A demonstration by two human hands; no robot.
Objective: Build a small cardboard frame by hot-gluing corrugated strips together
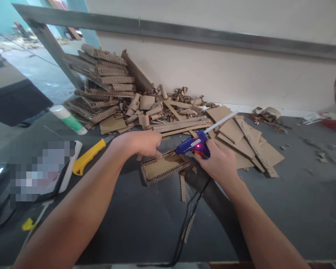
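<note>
A small rectangular cardboard tray [162, 168] with corrugated walls lies in front of me on the dark tabletop. My left hand [141, 144] is closed at its far rim, thumb and fingers bent around the wall; the exact grip is partly hidden. In my right hand [221, 160] is a blue glue gun [192, 145] with its red light lit. A long whitish glue stick [222, 121] pokes out of the gun's back. The nozzle points left, at the tray's far wall near my left fingertips. A narrow corrugated strip [183, 186] lies just in front of the tray.
Cardboard frames [109, 80] are stacked at the back left, beside torn scraps [148, 106]. Flat cardboard sheets [238, 138] lie to the right. A yellow-handled cutter [89, 157] and a white-green tube [68, 119] lie left. The gun's black cord [184, 224] runs toward me.
</note>
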